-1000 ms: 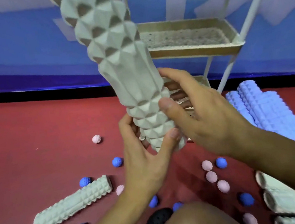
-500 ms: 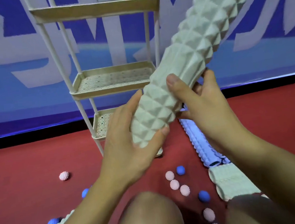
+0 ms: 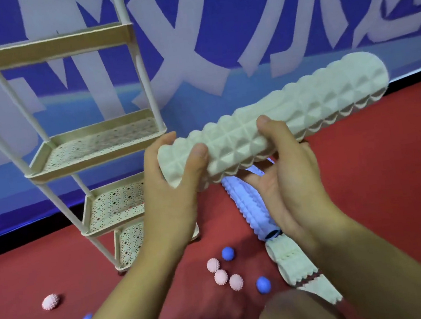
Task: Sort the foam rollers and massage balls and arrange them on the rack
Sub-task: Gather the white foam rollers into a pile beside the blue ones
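Both hands grip one cream foam roller, held in the air nearly level, its far end tilted up to the right. Left hand wraps the near end; right hand cups it from below w/ thumb on top. Rack stands just left, shelves bare. Blue roller & pink massage balls lie on the red floor beneath.

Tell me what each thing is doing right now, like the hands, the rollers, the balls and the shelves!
Left hand: gripping the roller's near end.
Right hand: holding the roller near its middle.
Cream roller: lifted, almost level.
Blue roller: lying on the floor.
Pink balls: loose on the floor.
Blue balls: scattered on the floor.
Rack: upright, visible shelves bare.
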